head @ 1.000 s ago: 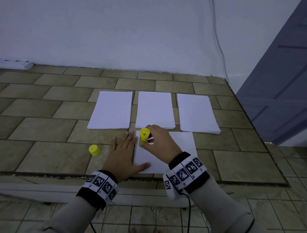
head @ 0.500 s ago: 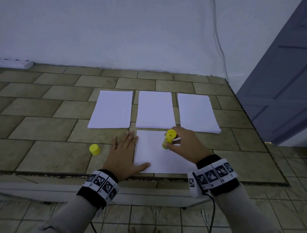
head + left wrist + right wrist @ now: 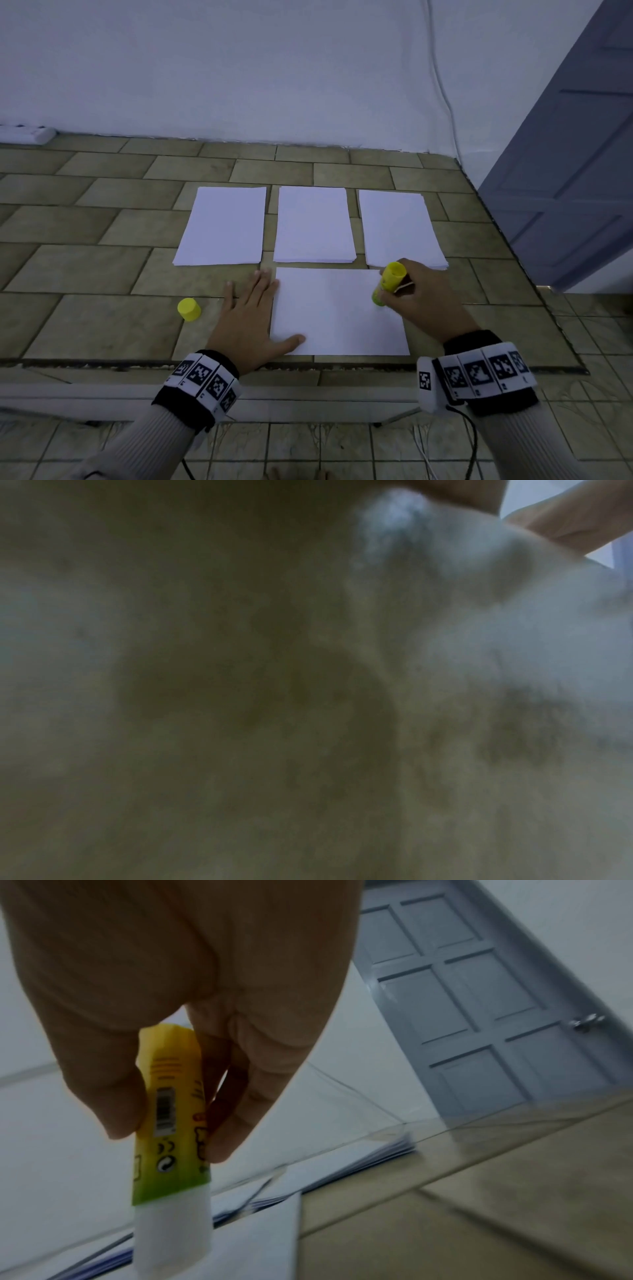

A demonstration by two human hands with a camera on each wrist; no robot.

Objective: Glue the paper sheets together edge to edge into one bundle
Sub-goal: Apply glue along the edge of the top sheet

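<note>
- Single white paper sheet (image 3: pixel 337 311): lies flat on the tan tiled floor (image 3: pixel 85 267), long side across the view; it serves as the landmark for the places below.
- Left hand (image 3: pixel 251 318): rests flat at the left edge of the sheet, fingers straight and spread on the floor tiles, thumb extended onto the sheet's near left corner. It holds nothing. The left wrist view is dark and blurred and adds only a part of a finger.
- Right hand (image 3: pixel 419 301): sits at the far right corner of the sheet, fingers and thumb curled round a yellow-green glue stick (image 3: pixel 388 282).
- Glue stick: uncapped, tilted, its lower end down on the sheet close to the right edge. In the right wrist view its white tip (image 3: pixel 173 1234) meets the paper, thumb on one side of the tube (image 3: pixel 171 1115) and fingers on the other.
- Yellow cylindrical cap (image 3: pixel 189 309): stands on the floor to the left of the sheet, beyond the left hand and apart from it.
- Three stacks of white paper: lie in a row just beyond the far edge of the sheet, left stack (image 3: pixel 222 228), middle stack (image 3: pixel 313 226), right stack (image 3: pixel 400 229), each separated by a strip of floor.
- Grey panelled door (image 3: pixel 575 178): stands to the right of the sheet, well apart.
</note>
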